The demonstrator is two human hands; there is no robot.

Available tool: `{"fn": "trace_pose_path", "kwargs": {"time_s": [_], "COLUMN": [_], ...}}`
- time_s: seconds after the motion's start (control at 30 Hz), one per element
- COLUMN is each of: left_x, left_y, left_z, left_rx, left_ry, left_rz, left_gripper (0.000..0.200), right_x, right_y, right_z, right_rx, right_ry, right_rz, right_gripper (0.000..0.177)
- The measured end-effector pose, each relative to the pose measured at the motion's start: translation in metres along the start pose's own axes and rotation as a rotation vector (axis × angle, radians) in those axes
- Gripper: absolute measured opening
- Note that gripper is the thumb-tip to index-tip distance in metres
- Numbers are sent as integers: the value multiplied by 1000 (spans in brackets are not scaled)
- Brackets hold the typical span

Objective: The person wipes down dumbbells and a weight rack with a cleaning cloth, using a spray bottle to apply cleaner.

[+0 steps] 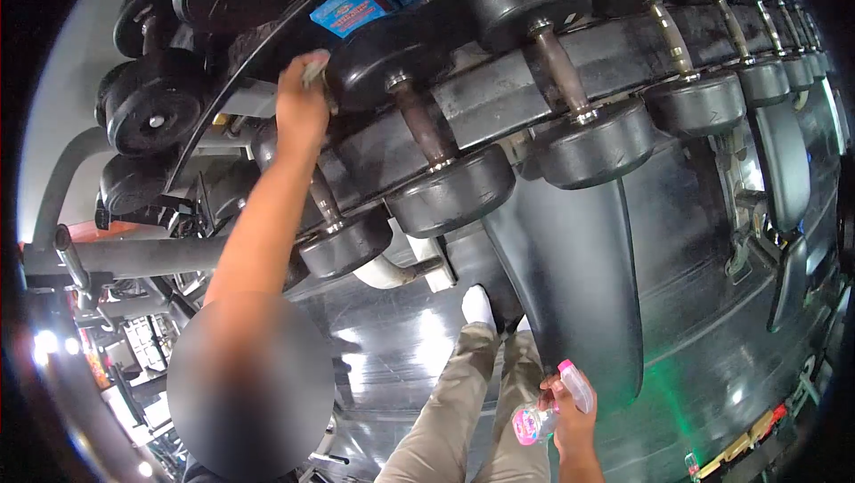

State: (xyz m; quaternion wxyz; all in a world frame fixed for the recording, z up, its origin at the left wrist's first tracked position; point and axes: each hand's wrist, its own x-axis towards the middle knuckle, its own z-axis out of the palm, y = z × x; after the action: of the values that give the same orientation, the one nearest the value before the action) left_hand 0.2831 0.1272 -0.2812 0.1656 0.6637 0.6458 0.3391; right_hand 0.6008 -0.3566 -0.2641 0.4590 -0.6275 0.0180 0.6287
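Gripping cloth (313, 67) in left hand (301, 113), fingers closed tight around it, pressed to the far head of dumbbell (419, 127) on rack (499, 96). Reaching at full stretch, forearm passing just beside lower dumbbell (343, 243). Holding bottle (534, 422) in right hand (574, 425), low, well apart from rack, fingers wrapped round its neck; cannot tell whether on the trigger.

Risks, as judgement only:
- Could roll dumbbell out of its cradle if shoved sideways with cloth. Would drop toward foot (478, 305), which is right under rack edge and looks to be in a sock only.
- Could knock lower dumbbell with forearm or elbow when pulling back, given how close it sits.
- Could lose balance from leaning in at full reach, with only one hand near any support.
- Could slip on floor (401, 340): already glossy, worse with any drip or overspray from bottle.
- Could drop bottle, since held one-handed by the neck and out of the line of sight.
- Could snag cloth between dumbbell head and rack, jerking hand or pinching fingers.
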Motion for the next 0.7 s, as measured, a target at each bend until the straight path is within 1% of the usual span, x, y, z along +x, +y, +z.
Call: {"fn": "trace_pose_path", "kwargs": {"time_s": [0.07,0.13,0.23,0.33,0.37,0.4,0.47,0.5,0.53,0.6,0.67,0.7], "left_x": [35,55,77,61,51,52,50,54,53,67,80,81], "left_y": [5,60,62,64,65,60,48,47,53,39,26,29], "left_z": [7,13,22,20,12,10,7,8,8,17,17,18], "left_rx": [-260,-481,-448,-53,-64,-75,-92,-235,-301,-404,-513,-565], "left_ry": [-130,-208,-502,-361,-374,-363,-343,-403,-425,-486,-476,-471], "left_rz": [-284,-599,-148,587,675,648,585,377,142,-226,-490,-623], "left_gripper": [32,31,28,26,25,25,26,23,24,26,26,27], "right_x": [-3,-2,-2,-1,0,0,2,4,5,4,4,4], "right_y": [0,2,6,9,8,7,9,12,13,14,12,12], "right_z": [1,3,8,13,16,19,19,16,15,12,9,6], "right_rx": [-9,-18,-13,-34,-23,-12,4,6,8,10,10,7], "right_ry": [-1,-21,-43,-71,-74,-74,-77,-80,-84,-69,-62,-63], "right_rz": [9,6,12,-5,1,11,22,24,24,21,13,14], "right_gripper": [27,27,26,23,23,22,22,22,22,23,23,23]}}
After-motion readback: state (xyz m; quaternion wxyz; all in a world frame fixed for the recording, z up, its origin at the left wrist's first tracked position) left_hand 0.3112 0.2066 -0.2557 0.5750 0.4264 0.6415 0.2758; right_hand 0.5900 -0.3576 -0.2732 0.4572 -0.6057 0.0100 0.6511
